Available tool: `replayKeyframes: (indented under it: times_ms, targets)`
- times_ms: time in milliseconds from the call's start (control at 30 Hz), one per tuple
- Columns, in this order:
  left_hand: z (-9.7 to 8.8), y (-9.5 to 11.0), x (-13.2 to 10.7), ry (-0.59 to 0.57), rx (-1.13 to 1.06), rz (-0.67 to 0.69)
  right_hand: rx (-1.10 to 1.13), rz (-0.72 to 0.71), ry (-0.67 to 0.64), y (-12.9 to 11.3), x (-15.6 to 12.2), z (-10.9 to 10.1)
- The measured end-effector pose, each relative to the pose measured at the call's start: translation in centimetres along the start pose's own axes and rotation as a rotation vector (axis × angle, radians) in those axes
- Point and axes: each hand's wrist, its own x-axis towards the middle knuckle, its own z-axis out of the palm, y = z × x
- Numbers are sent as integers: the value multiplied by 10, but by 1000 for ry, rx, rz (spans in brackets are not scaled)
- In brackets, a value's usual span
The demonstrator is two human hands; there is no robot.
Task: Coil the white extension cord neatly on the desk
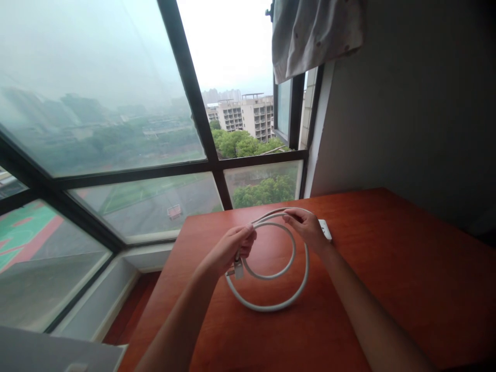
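A white cable (279,302) is wound into a loop of about two turns above a red-brown wooden table (387,268). My left hand (232,250) is closed around the left side of the loop, near a small plug end (237,268) that hangs below my fingers. My right hand (306,227) pinches the top right of the loop. Just behind my right hand a white block (325,228), part of the cable's far end, lies on the table.
The table stands in a corner, with a large dark-framed window (194,103) to the left and front and a grey wall (418,103) to the right. A light cloth (315,33) hangs at the top of the window. Floor shows at the lower left.
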Motion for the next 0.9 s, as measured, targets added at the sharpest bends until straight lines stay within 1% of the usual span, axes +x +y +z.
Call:
replayKeyframes:
  times_ms: [133, 233, 300, 367, 467, 600, 733, 800, 900]
  targets:
    - [3, -13, 3, -17, -45, 39, 130, 112, 69, 2, -1, -3]
    - [5, -22, 4, 11, -94, 77, 277, 175, 117, 2, -3, -2]
    - [4, -26, 6, 36, -160, 99, 336, 204, 118, 3, -5, 0]
    - [4, -28, 9, 60, -241, 125, 335, 216, 84, 6, -5, 2]
    - [3, -27, 15, 74, -320, 179, 282, 194, 62, 12, -5, 6]
    - [6, -23, 19, 80, -343, 234, 223, 151, 106, 19, -5, 13]
    - [9, -20, 19, 83, -394, 236, 207, 116, 163, 22, -8, 21]
    - [11, -17, 18, 72, -409, 236, 249, 139, 170, 22, -10, 25]
    - [12, -11, 17, 101, -434, 280, 411, 270, 138, 20, -15, 32]
